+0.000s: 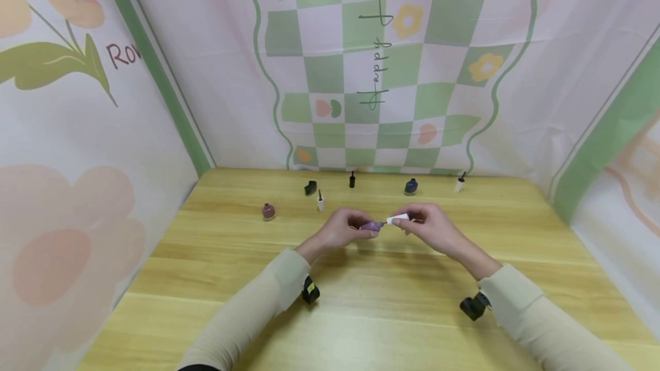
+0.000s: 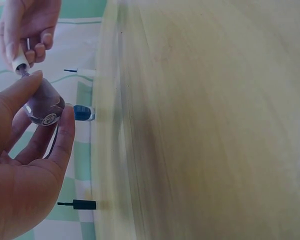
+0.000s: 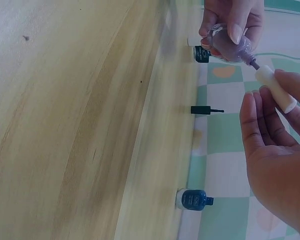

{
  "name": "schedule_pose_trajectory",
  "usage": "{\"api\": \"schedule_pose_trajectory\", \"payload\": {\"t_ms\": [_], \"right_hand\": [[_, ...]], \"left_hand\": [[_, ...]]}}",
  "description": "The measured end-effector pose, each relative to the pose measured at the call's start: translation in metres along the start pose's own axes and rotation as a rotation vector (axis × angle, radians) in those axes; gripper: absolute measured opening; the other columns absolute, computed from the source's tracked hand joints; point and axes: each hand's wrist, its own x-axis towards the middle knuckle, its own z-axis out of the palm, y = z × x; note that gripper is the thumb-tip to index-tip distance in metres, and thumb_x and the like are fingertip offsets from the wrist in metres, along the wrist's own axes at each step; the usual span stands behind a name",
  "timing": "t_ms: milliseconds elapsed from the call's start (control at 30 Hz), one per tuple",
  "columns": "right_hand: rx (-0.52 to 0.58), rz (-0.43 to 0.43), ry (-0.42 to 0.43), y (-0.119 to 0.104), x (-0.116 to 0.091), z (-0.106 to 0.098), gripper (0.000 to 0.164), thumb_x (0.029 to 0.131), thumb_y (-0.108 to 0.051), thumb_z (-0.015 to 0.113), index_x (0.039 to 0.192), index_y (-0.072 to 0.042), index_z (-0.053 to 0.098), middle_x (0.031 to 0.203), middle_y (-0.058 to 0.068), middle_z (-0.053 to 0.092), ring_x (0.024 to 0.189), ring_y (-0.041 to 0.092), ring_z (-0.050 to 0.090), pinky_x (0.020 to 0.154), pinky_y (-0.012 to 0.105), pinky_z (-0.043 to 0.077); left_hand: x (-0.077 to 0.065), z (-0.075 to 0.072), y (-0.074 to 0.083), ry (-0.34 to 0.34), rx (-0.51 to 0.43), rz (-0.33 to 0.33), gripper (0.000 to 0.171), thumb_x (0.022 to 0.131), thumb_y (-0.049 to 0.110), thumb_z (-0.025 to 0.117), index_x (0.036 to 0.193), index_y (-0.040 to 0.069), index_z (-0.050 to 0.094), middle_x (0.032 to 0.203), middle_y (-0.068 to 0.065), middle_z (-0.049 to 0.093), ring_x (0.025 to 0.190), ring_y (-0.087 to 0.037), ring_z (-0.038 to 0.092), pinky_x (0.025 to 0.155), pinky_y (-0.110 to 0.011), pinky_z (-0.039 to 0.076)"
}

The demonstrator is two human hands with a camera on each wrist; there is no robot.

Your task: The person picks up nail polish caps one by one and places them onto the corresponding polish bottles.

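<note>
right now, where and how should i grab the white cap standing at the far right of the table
Probably pinch the white cap round its sides, coming level from the near side: it stands on end with its dark brush pointing up, so coming from above would meet that first.

Bottle [image 1: 371, 226] left of brush cap [image 1: 398, 219], over table [image 1: 381, 308]; other bottles [image 1: 411, 187], other caps [image 1: 352, 181] behind.

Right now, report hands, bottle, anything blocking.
Left hand gripping purple nail-polish bottle. Right hand pinching white brush cap, brush at bottle's mouth. Blue bottle apart, not blocking.
</note>
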Motion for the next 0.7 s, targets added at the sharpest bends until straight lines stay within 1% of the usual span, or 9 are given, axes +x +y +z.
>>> {"api": "schedule_pose_trajectory", "payload": {"t_ms": [267, 500, 700], "right_hand": [[0.014, 0.007, -0.017, -0.0018, 0.0013, 0.0018, 0.024, 0.100, -0.024, 0.070, 0.115, -0.006, 0.074, 0.102, 0.021, 0.070, 0.084, 0.034, 0.067, 0.070, 0.036, 0.059], [0.021, 0.017, -0.032, -0.0024, 0.0026, 0.0040, 0.024, 0.100, -0.024, 0.070, 0.116, -0.006, 0.073, 0.105, 0.021, 0.070, 0.085, 0.034, 0.067, 0.072, 0.038, 0.059], [0.018, 0.006, -0.043, -0.0009, 0.0038, 0.0055, 0.022, 0.100, -0.023, 0.069, 0.113, -0.007, 0.074, 0.102, 0.022, 0.069, 0.085, 0.037, 0.066, 0.072, 0.039, 0.059]], "left_hand": [[-0.0005, 0.0000, 0.0003, -0.003, -0.006, 0.000, 0.018, 0.091, 0.022, 0.081, 0.107, 0.015, 0.078, 0.098, 0.006, 0.074, 0.088, -0.012, 0.067, 0.078, -0.028, 0.058], [-0.0013, 0.0004, 0.0002, -0.007, -0.003, -0.007, 0.018, 0.091, 0.024, 0.080, 0.108, 0.017, 0.077, 0.099, 0.006, 0.074, 0.089, -0.013, 0.067, 0.078, -0.029, 0.058], [-0.0016, 0.0005, 0.0004, -0.009, -0.001, 0.009, 0.018, 0.091, 0.024, 0.081, 0.107, 0.017, 0.078, 0.099, 0.006, 0.074, 0.088, -0.013, 0.067, 0.077, -0.029, 0.058]]}}
